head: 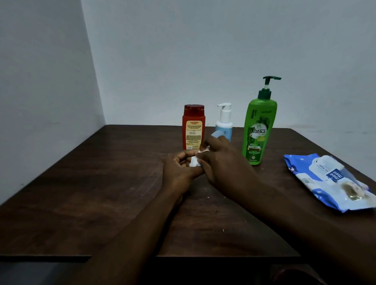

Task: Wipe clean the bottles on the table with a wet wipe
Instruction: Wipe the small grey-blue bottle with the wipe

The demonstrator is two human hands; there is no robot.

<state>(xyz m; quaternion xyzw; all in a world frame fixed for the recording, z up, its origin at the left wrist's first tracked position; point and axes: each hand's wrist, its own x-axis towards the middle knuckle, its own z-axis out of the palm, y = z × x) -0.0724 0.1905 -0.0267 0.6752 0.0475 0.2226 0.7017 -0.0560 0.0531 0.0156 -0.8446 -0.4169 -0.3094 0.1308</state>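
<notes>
Centrally, over the dark tabletop (98,190), the left hand (180,171) and right hand (224,164) meet, each grip pinched together on a crumpled white wet wipe (193,162) held between them. Just behind, at mid-frame, a red bottle (194,129), blue pump bottle (224,122) and green pump bottle (259,127) stand in a row. A wipes pack (330,181) lies at right.

The wet wipe (193,162) is mostly hidden between the left hand (180,171) and right hand (222,164), which also covers the base of the blue pump bottle (224,118).
</notes>
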